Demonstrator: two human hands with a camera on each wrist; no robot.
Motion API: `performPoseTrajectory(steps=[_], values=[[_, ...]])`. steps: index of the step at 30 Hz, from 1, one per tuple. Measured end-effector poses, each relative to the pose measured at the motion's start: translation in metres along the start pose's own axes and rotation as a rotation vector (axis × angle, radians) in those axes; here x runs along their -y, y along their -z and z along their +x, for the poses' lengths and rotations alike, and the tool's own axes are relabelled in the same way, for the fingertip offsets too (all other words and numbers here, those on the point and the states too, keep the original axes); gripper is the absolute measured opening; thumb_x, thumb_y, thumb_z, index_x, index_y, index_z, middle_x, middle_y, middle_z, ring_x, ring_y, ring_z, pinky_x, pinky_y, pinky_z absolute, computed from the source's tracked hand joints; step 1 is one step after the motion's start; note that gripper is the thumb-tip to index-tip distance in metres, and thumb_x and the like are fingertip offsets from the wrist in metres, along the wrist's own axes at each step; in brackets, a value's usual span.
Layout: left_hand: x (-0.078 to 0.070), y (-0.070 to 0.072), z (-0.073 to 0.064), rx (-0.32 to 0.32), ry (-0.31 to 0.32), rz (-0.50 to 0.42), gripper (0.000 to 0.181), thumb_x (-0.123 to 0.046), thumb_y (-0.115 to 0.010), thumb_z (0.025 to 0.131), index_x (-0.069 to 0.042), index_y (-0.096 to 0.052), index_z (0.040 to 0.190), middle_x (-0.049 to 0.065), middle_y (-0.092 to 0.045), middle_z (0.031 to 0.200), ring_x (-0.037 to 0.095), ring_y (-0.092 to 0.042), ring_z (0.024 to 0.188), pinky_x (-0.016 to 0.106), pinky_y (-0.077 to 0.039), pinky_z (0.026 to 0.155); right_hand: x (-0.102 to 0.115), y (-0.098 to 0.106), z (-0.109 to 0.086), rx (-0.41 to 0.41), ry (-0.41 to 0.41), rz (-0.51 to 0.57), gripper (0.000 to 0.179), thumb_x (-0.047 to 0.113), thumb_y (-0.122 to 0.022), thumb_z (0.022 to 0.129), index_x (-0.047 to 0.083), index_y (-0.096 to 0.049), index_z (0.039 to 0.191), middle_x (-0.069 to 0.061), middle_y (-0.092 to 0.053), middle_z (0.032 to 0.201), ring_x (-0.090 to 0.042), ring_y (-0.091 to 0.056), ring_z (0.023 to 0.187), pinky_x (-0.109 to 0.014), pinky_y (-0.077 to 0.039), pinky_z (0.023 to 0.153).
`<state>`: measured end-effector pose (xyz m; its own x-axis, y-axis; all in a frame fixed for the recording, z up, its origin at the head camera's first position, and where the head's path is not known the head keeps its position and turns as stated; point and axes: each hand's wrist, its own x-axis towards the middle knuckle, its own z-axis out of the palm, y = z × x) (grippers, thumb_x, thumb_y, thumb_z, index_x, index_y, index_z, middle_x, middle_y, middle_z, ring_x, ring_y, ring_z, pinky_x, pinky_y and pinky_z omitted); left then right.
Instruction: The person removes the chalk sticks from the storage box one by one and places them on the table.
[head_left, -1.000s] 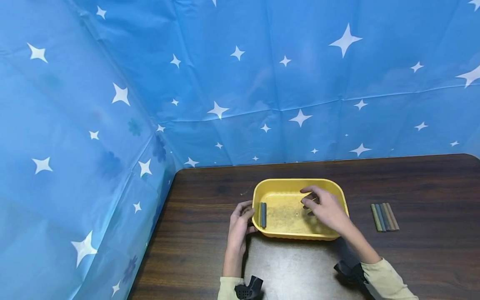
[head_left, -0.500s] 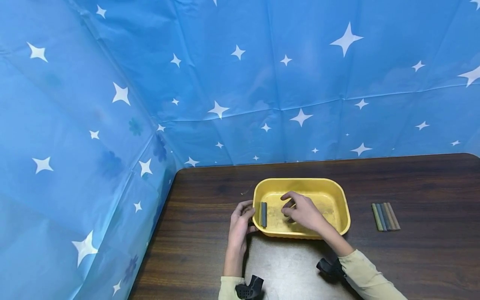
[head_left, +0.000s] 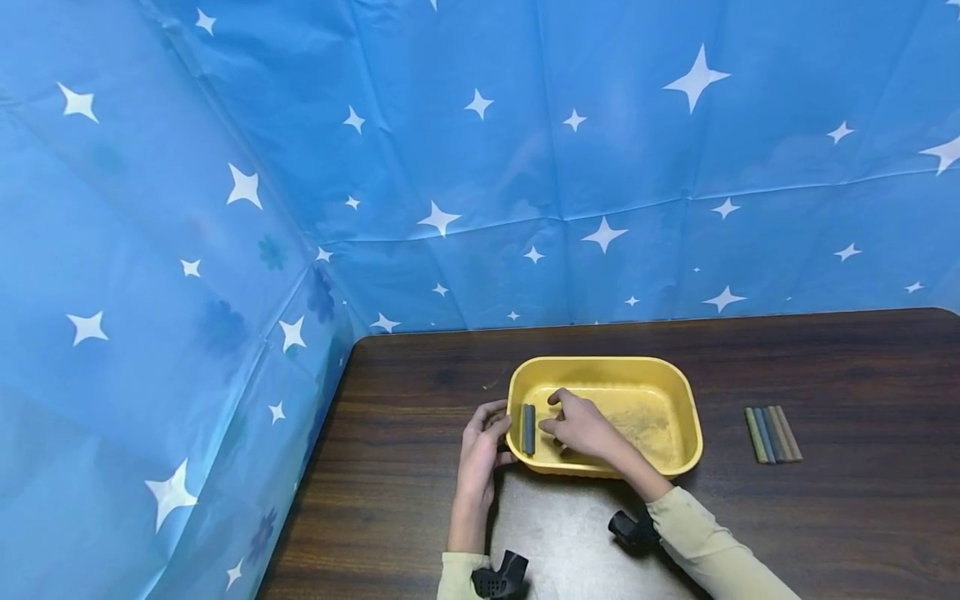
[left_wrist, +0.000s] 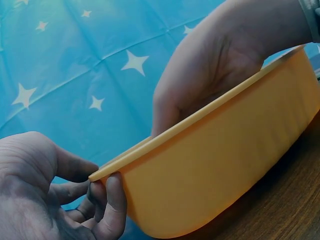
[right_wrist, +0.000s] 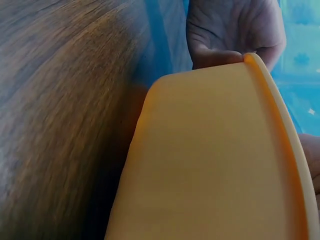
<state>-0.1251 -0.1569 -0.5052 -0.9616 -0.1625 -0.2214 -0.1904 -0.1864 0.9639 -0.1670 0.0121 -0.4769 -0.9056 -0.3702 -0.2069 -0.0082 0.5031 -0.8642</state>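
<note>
A yellow plastic tub (head_left: 684, 408) stands near the middle of the table. My left hand (head_left: 477, 454) holds its left end; the left wrist view shows thumb and fingers pinching the rim. Inside the tub, against its left wall, two dark chalk-like sticks (head_left: 528, 429) lie side by side. My right hand (head_left: 588, 429) reaches over the front rim into the tub, thumb and index finger spread, just right of those sticks. Nothing shows between them. Its fingertips are hidden behind the tub wall in the left wrist view.
On the table to the right lies a row of several chalk-like sticks (head_left: 773, 434), greenish, blue and brown. Dark smudges mark the tub's floor. A blue curtain (head_left: 480, 167) with white stars hangs behind the table and along its left side.
My right hand has moved left across the tub, from its right half to beside the two sticks. The left hand and the tub have stayed in place.
</note>
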Motion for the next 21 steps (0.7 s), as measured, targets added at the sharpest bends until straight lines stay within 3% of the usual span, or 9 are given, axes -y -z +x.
performPoseTrajectory(steps=[9,18,21], values=[[-0.001,0.000,-0.001,0.008,-0.003,-0.005,0.036,-0.009,-0.058,0.099,0.005,-0.057,0.132,0.018,-0.064,0.114,0.018,-0.064,0.082,0.022,-0.052,0.053,0.001,-0.011,0.013,0.027,0.006,-0.029,0.044,-0.003,-0.064,0.096,-0.016,-0.049,0.135,-0.012,-0.064,0.081,-0.021,-0.063,0.065,-0.034,-0.057,0.062],[-0.001,0.000,-0.001,0.015,-0.001,-0.008,0.037,-0.010,-0.059,0.099,0.005,-0.056,0.133,0.016,-0.064,0.114,0.017,-0.064,0.082,0.022,-0.052,0.054,0.005,-0.015,0.020,0.004,0.075,-0.248,0.038,-0.008,-0.062,0.086,-0.014,-0.060,0.123,-0.009,-0.061,0.080,-0.023,-0.062,0.075,-0.034,-0.055,0.073],[0.000,0.000,0.000,0.013,-0.005,-0.007,0.037,-0.010,-0.059,0.099,0.005,-0.056,0.133,0.018,-0.064,0.115,0.018,-0.064,0.083,0.022,-0.052,0.054,0.005,-0.016,0.022,0.010,0.054,-0.199,0.044,-0.013,-0.058,0.083,-0.015,-0.057,0.127,-0.013,-0.062,0.084,-0.026,-0.066,0.070,-0.035,-0.058,0.065]])
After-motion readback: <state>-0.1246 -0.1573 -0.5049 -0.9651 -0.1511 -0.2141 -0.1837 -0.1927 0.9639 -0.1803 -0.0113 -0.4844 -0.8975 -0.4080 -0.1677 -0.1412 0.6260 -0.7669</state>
